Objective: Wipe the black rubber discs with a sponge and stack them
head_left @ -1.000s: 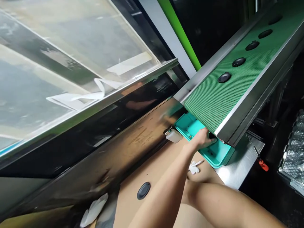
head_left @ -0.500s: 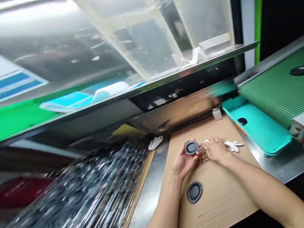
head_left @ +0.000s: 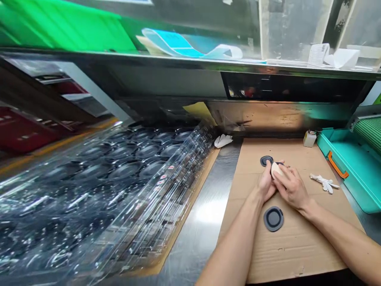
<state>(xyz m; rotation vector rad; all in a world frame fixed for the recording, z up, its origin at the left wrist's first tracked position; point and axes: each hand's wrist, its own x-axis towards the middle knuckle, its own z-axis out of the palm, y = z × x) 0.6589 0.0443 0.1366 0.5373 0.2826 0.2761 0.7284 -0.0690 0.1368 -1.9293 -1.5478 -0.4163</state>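
Observation:
My left hand (head_left: 265, 183) is closed around a dark round disc (head_left: 279, 163), of which only an edge shows past the fingers. Against it my right hand (head_left: 293, 186) presses a cream-coloured pad (head_left: 276, 170), its fingers closed over it. Another dark disc (head_left: 266, 160) shows just beyond my left fingertips; whether it touches them I cannot tell. Nearer to me, a grey-black disc with a raised inner ring (head_left: 274, 218) lies flat on the cardboard sheet (head_left: 297, 250).
On the left are clear plastic trays (head_left: 143, 178) filled with dark round parts. A white glove (head_left: 324, 183) lies right of my hands. Behind it stand a small white bottle (head_left: 310, 139) and a teal bin (head_left: 363, 171). A metal shelf edge (head_left: 190, 63) crosses above.
My view has swung left and levelled. My right hand has come over to my left hand with the cream pad, covering most of the disc held there. The nearer disc still lies on the cardboard.

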